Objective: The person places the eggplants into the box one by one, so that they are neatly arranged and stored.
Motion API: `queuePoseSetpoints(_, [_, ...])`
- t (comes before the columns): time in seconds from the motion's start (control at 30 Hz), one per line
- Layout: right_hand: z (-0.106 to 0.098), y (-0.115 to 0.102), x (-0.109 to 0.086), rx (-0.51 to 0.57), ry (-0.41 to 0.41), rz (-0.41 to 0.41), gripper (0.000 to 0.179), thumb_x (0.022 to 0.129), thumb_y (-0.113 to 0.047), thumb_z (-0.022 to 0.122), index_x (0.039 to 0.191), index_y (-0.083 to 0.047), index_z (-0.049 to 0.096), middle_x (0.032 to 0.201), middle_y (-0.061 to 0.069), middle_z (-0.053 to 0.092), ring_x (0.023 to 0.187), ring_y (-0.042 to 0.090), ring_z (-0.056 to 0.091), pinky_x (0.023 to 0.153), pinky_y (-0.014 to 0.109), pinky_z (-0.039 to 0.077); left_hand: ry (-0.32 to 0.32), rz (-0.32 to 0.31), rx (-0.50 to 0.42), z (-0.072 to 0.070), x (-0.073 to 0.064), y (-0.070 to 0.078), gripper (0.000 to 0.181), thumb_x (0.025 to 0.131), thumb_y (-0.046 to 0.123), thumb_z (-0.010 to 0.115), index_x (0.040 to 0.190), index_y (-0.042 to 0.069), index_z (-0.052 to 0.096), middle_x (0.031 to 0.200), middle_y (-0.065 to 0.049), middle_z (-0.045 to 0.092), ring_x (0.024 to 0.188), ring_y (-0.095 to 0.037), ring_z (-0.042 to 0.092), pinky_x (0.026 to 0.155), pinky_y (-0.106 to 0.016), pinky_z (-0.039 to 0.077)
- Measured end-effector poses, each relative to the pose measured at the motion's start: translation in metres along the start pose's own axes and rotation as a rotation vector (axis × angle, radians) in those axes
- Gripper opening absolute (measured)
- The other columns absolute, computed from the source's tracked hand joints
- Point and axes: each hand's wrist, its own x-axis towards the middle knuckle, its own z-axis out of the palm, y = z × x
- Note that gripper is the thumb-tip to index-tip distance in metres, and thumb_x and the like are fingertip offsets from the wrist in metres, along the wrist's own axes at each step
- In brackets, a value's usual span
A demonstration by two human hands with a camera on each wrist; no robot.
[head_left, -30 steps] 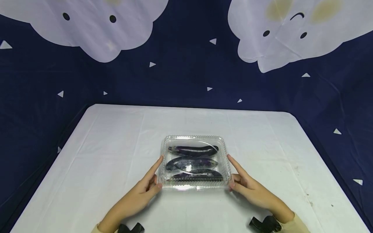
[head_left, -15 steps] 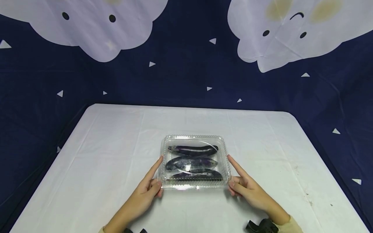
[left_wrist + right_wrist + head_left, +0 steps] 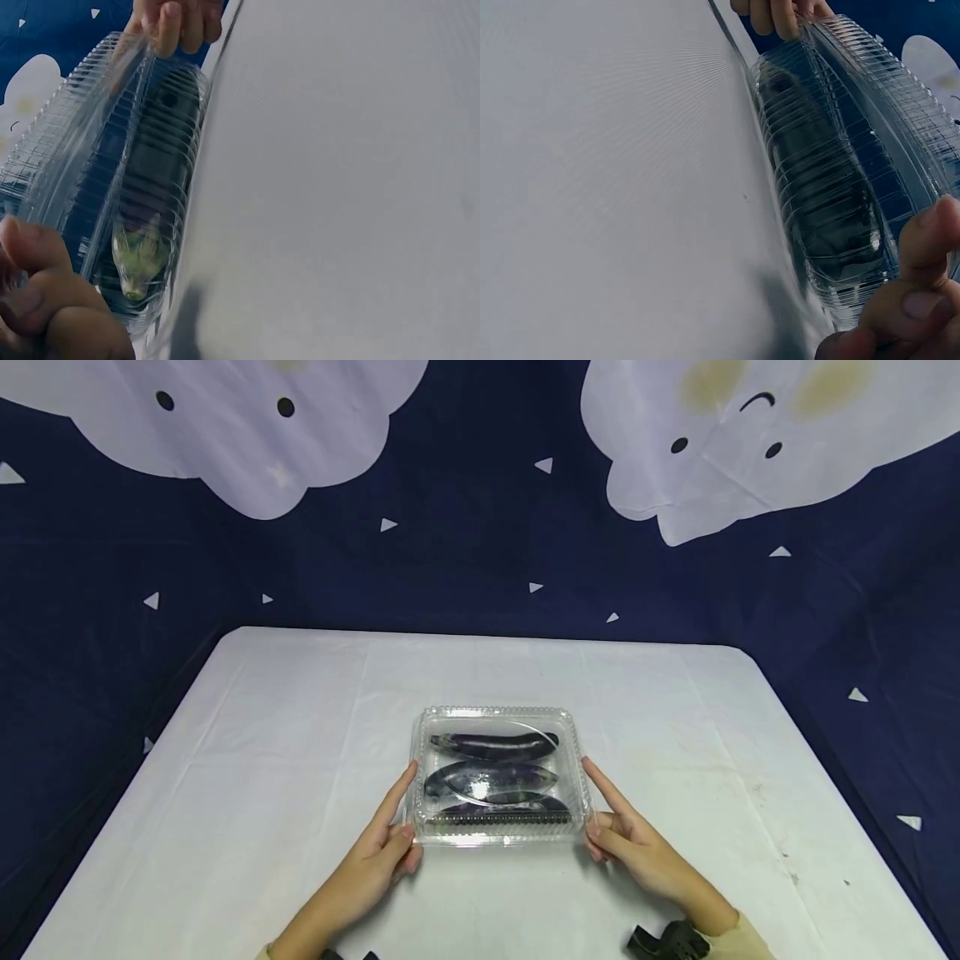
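A clear plastic clamshell box (image 3: 495, 840) with ribbed sides lies lid down over three dark purple eggplants, the far one (image 3: 491, 747), the middle one (image 3: 487, 779) and a near one (image 3: 502, 810) partly hidden by the front rim. My left hand (image 3: 378, 853) holds the box at its left front corner, thumb at the rim and index finger stretched along the side. On the opposite side my right hand (image 3: 637, 847) grips the right front corner in the same way. The left wrist view shows a green eggplant cap (image 3: 139, 255) through the box wall.
The box is over the near middle of a white-covered table (image 3: 300, 693). Behind the table hangs a dark blue cloth (image 3: 465, 577) with white clouds and triangles. Black wrist straps, such as the right one (image 3: 670, 941), sit by the sleeves.
Both hands stay at the box's corners. The left hand's lower fingers and thumb have shifted slightly at the rim, and the left forearm has swung inward. The whole head view drifts a little.
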Motion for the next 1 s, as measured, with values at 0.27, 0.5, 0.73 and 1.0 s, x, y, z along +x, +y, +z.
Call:
queuePoseSetpoints(0.27, [0.002,0.001,0.001,0.006,0.002,-0.004,0.076,0.103,0.005,0.036,0.160,-0.016,-0.011,0.070,0.031,0.042,0.063,0.039,0.037,0.056,0.042,0.038,0.016,0.075,-0.001,0.004,0.001,-0.004,0.071,0.105,-0.001,0.033,0.160,0.036,0.005,0.063,0.003,0.039,0.054,-0.001,0.039,0.045,-0.027,0.038])
queuePoseSetpoints(0.5, [0.003,0.002,0.004,0.032,0.010,-0.024,0.077,0.103,0.007,0.037,0.160,-0.014,-0.010,0.068,0.027,0.038,0.063,0.038,0.036,0.057,0.042,0.037,0.039,0.071,-0.058,0.006,-0.001,-0.007,0.073,0.104,-0.003,0.032,0.160,0.034,0.005,0.061,0.005,0.038,0.050,0.000,0.037,0.042,-0.027,0.034])
queuePoseSetpoints(0.73, [0.003,0.005,0.004,0.104,0.001,-0.064,0.078,0.101,0.010,0.037,0.160,-0.015,-0.008,0.067,0.025,0.035,0.061,0.038,0.034,0.058,0.042,0.033,0.036,0.070,-0.108,0.007,0.000,-0.007,0.073,0.104,-0.003,0.033,0.160,0.035,0.007,0.060,0.007,0.038,0.048,0.000,0.035,0.041,-0.025,0.032])
queuePoseSetpoints(1.0, [0.005,0.006,0.004,0.135,0.037,-0.053,0.079,0.100,0.010,0.038,0.161,-0.016,-0.005,0.070,0.002,0.047,0.062,0.036,0.034,0.056,0.042,0.033,0.074,0.096,-0.168,0.013,0.001,-0.008,0.072,0.102,-0.005,0.034,0.161,0.030,0.010,0.054,0.009,0.035,0.045,-0.004,0.030,0.039,-0.025,0.025])
